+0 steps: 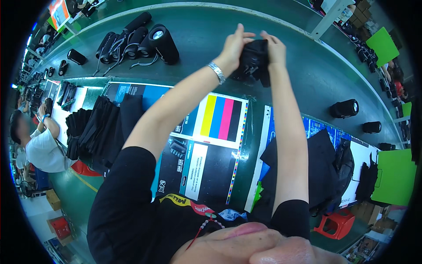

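Both my arms reach out over the green work surface. Between my hands is a soft black bag (253, 59), bunched and glossy in places; whether something is inside it I cannot tell. My left hand (233, 47) grips its left side, thumb pointing up and fingers bent over the top edge. On the right side, my right hand (276, 49) is closed on the upper edge with curled fingers. Black cylindrical speakers (163, 44), several with grey cords, lie together to the left of my hands.
Piled black cloth bags (96, 127) lie at the left, and more black fabric (323, 167) at the right. Printed sheets (211, 171) cover the near table. Two speakers (344, 108) stand right. A co-worker (44, 145) sits left; a red stool (335, 224) is at the lower right.
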Demonstrator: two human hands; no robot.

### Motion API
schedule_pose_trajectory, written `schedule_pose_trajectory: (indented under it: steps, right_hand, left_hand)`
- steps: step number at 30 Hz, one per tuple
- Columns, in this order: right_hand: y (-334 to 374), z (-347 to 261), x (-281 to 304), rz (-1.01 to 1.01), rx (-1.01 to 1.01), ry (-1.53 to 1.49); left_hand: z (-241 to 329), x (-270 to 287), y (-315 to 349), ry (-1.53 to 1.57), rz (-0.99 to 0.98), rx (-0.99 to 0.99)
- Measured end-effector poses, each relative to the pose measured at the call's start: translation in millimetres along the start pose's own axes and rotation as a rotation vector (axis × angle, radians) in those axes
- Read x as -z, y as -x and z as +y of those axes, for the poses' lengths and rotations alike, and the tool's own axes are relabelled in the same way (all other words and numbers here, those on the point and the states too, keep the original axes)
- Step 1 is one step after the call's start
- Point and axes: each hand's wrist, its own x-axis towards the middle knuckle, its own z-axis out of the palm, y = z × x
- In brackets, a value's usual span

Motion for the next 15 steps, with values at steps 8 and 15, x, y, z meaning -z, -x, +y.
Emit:
schedule_pose_trajectory:
  steps: [8, 15]
  right_hand:
    - [18, 39, -15, -0.014, -0.176, -0.391]
    - [20, 75, -2, 0.137, -0.064, -0.230]
  left_hand:
    - [-41, 8, 11, -0.013, 0.072, -0.335]
    - [-71, 12, 3, -0.044, 0.212, -0.297]
